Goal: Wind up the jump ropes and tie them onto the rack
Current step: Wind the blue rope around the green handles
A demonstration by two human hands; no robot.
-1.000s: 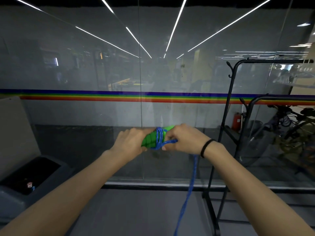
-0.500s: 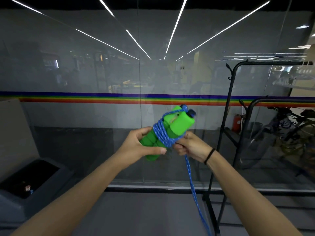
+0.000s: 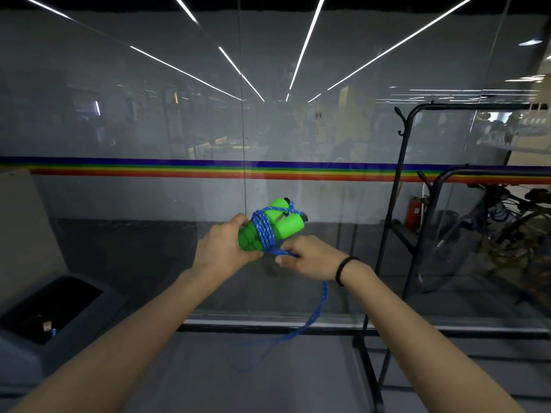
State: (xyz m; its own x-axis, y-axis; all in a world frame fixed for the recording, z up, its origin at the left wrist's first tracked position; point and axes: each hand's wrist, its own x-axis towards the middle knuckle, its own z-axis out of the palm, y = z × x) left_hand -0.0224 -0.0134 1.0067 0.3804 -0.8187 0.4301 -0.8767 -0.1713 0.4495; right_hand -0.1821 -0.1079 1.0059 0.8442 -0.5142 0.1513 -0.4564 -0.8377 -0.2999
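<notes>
Two green jump-rope handles [image 3: 283, 223] lie side by side, bound together by several turns of blue rope [image 3: 264, 232]. My left hand [image 3: 222, 247] grips the lower end of the handles, which point up and to the right. My right hand [image 3: 307, 259] sits just below and right of them and pinches the blue rope where it leaves the coil. The loose rope tail [image 3: 317, 311] hangs from that hand in a slack loop toward the floor. A black metal rack [image 3: 401, 186] stands at the right, apart from both hands.
A glass wall with a rainbow stripe [image 3: 179, 169] runs straight ahead. A dark grey bin [image 3: 44, 311] sits low at the left. Behind the glass at the right are a bicycle [image 3: 507, 222] and a red fire extinguisher [image 3: 413, 211].
My right hand has carried the rope down and to the right, below the handles. The hanging tail now curls into a slack loop instead of falling straight. The handles tilt more to the right.
</notes>
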